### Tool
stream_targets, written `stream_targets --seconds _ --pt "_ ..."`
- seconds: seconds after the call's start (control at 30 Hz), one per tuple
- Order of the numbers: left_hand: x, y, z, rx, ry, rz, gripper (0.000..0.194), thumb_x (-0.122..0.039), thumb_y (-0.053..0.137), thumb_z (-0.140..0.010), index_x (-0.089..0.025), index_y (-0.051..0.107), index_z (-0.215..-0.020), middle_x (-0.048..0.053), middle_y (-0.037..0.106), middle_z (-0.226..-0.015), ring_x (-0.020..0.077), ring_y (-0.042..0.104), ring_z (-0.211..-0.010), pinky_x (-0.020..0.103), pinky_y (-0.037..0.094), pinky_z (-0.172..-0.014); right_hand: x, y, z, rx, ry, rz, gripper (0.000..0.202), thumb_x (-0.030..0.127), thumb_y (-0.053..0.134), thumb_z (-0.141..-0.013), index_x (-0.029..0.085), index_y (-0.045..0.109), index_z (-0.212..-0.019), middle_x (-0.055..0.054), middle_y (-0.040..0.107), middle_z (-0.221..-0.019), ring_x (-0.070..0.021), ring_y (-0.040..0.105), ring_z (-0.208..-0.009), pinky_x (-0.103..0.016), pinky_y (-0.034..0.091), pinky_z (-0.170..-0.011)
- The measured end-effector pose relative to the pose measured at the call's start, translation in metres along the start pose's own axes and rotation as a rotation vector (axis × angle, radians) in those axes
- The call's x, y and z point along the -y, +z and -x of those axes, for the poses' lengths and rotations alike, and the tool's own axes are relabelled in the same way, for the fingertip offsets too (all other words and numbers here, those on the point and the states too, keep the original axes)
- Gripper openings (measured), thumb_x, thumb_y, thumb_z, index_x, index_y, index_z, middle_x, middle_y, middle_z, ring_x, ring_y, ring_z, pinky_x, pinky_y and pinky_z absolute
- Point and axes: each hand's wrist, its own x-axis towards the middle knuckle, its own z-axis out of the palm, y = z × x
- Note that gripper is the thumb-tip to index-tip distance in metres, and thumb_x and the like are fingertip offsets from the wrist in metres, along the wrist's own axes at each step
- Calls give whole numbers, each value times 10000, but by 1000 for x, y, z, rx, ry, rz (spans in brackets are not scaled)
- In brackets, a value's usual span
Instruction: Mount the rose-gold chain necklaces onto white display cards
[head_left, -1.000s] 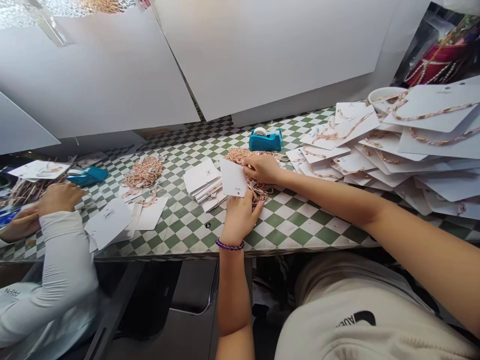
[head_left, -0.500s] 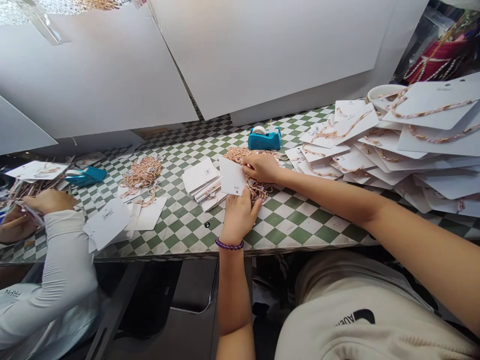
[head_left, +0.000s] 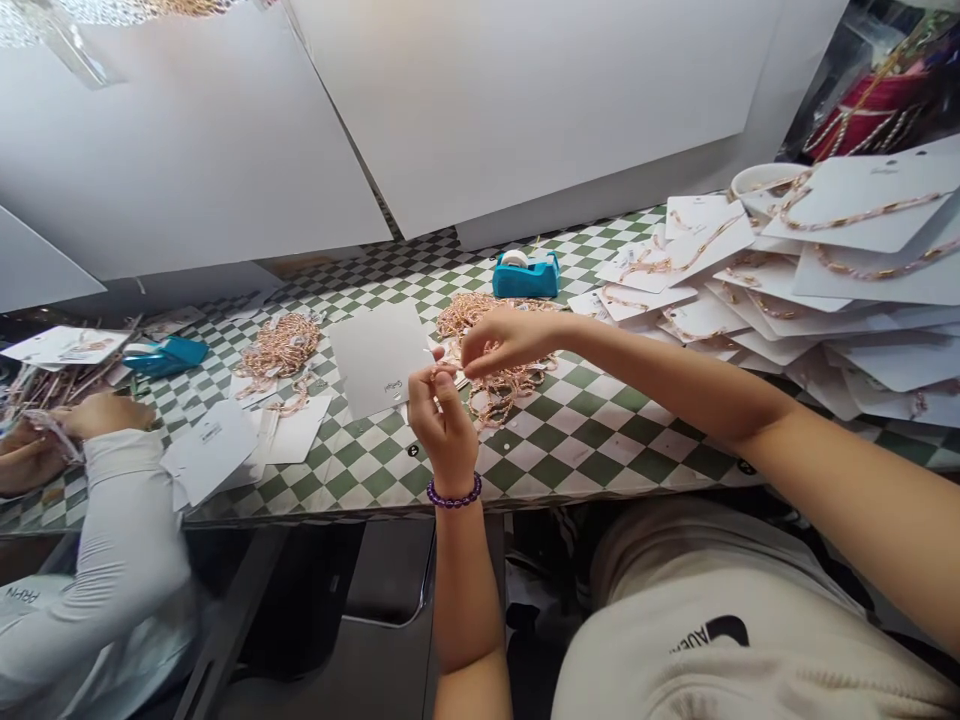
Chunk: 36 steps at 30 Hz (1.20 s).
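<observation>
Soft light (dark beneath table [head_left: 592, 455])

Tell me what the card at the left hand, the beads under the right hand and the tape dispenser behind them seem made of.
The card looks like stiff matte paperboard: flat, white, with crisp edges. The beads could be glass or plastic, with shiny pink and gold-toned pieces; I can't tell which. The tape dispenser seems moulded plastic, slightly glossy: even teal colour, smooth body.

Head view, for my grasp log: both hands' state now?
Left hand: closed, holding white card.
Right hand: whether closed on anything cannot be told.
</observation>
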Motion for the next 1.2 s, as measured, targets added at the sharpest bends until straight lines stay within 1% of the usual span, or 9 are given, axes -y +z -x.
stream_targets --seconds 0.1,0.23,0.43,0.53,0.67,0.8,0.9,1.03,1.2 --pt "0 1 0 -41 43 47 255 -374 419 -1000 -191 575 -915 57 656 -990 199 630 -1166 344 484 -975 10 0 3 85 -14 -56 196 299 585 -923 121 664 -946 -50 667 -891 -91 559 -751 -236 393 -674" --pt "-1 1 1 -46 43 82 271 -400 435 -998 -185 581 -920 63 651 -991 200 634 -1151 330 507 -926 17 -2 5 12 83 46 93 195 588 -897 119 615 -849 -39 639 -841 -83 523 -705 -236 368 -629" --pt "-1 0 0 109 -16 -49 368 -522 447 -970 -190 580 -882 65 673 -964 193 666 -968 318 534 -821 27 -23 13 -542 222 39 83 183 491 -926 120 523 -883 -25 571 -791 -85 480 -684 -242 362 -621" --pt "0 0 1 271 -104 -87 480 -602 477 -934 -187 545 -1166 147 595 -1302 242 626 -1122 369 539 -886 30 -31 16 -638 151 -86 75 198 473 -940 131 486 -909 -13 560 -788 -85 503 -713 -233 398 -658" --pt "0 -1 2 398 -105 -118 724 -635 522 -907 -192 326 -1444 182 388 -1528 303 464 -1367 448 453 -1068 36 -31 16 -585 98 -308 72 203 414 -975 138 445 -971 -8 542 -799 -77 521 -702 -218 430 -647" --pt "-5 -1 1 469 75 -125 511 -599 490 -939 -187 524 -1241 117 673 -1162 237 654 -1066 349 528 -866 42 -23 15 -484 55 -416 88 232 439 -984 144 440 -993 7 532 -762 -74 534 -660 -202 430 -597" --pt "-8 -1 0 479 108 -193 354 -519 467 -973 -194 592 -913 28 674 -772 165 625 -700 274 465 -651 45 -19 13 -511 -4 -446 75 226 456 -981 161 429 -957 28 507 -713 -69 539 -637 -185 420 -578" --pt "-8 -2 -1 484 50 -235 312 -449 468 -984 -199 597 -848 6 650 -702 156 588 -656 260 413 -629 51 -24 12 -792 -52 -576 106 179 428 -986 196 370 -898 71 447 -615 -48 462 -497 -162 352 -483" --pt "-6 -2 -1 629 -91 -418 272 -409 496 -976 -205 659 -903 29 681 -773 202 615 -753 280 385 -640 53 -52 26 -1191 -194 -796 142 234 440 -1008 223 357 -893 100 387 -547 -60 397 -414 -172 294 -396"
